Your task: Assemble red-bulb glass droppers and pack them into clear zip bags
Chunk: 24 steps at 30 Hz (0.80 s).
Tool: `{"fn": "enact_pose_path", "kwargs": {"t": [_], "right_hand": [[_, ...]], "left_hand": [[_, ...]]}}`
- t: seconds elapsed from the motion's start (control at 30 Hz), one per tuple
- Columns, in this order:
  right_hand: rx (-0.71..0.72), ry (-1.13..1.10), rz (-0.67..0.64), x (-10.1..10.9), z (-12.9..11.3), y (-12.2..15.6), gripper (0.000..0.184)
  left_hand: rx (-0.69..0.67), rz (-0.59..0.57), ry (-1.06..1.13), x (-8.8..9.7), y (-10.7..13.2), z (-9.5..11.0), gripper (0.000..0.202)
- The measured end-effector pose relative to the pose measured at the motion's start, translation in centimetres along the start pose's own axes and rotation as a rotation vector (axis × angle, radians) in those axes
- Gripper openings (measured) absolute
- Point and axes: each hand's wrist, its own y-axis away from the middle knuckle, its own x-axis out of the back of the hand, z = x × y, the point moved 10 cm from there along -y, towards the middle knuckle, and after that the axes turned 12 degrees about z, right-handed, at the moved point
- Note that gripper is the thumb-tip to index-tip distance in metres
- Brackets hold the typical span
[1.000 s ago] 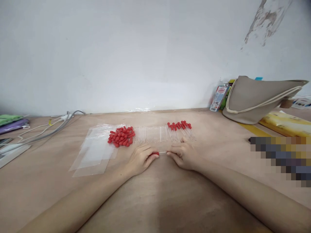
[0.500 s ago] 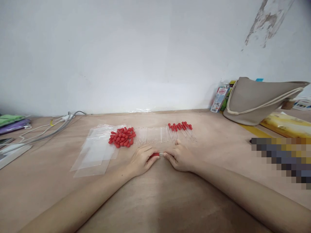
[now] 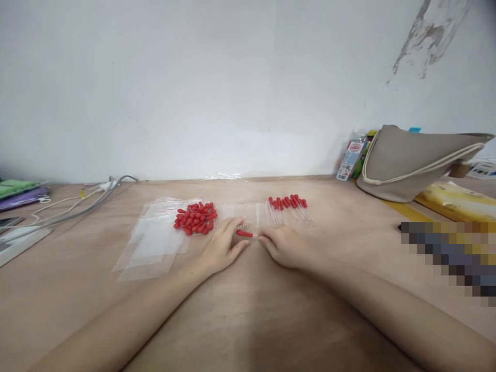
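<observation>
Red rubber caps one end of a thin glass dropper (image 3: 245, 234), which lies low over the counter (image 3: 248, 320) between the two hands, just in front of the clear tubes (image 3: 248, 213). The right hand (image 3: 284, 247) is closed in a pinch on the glass end of the dropper, with its other fingers curled down to the wood. The left hand (image 3: 222, 248) is loosely open, its forefinger stretched above the red cap and its thumb below it. Whether these fingers really touch the cap, I cannot tell.

Behind the left hand is a heap of loose red bulbs (image 3: 195, 217), touching the left end of the tubes. At the right end of the tubes lie the capped droppers (image 3: 290, 205) side by side, red ends away from the person. Flat clear bags (image 3: 153, 243) are spread to the left of the bulbs. Grey cables (image 3: 77, 206) run along the far left, and a beige tote (image 3: 411, 163) stands at the far right by the wall.
</observation>
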Motion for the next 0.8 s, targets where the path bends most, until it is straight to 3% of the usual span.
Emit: {"fn": "enact_pose_path", "kwargs": {"t": [0.1, 0.23, 0.33, 0.5, 0.8], "right_hand": [[-0.190, 0.059, 0.038, 2.3, 4.4, -1.3, 0.025], [-0.569, 0.247, 0.051, 4.5, 12.8, -2.4, 0.031], [-0.726, 0.372, 0.085, 4.8, 16.3, -2.2, 0.030], [-0.723, 0.443, 0.047, 3.0, 17.3, -1.5, 0.034], [-0.657, 0.322, 0.020, 1.7, 14.5, -2.2, 0.030]], "left_hand": [[0.052, 0.048, -0.016, 0.4, 0.1, -0.5, 0.049], [0.009, -0.053, 0.004, -0.6, 0.1, 0.3, 0.038], [0.023, -0.114, 0.005, -1.1, 0.2, 0.3, 0.031], [0.017, -0.126, 0.013, -1.1, 0.3, 0.3, 0.023], [0.019, -0.145, 0.027, -1.3, 0.3, 0.1, 0.019]]}}
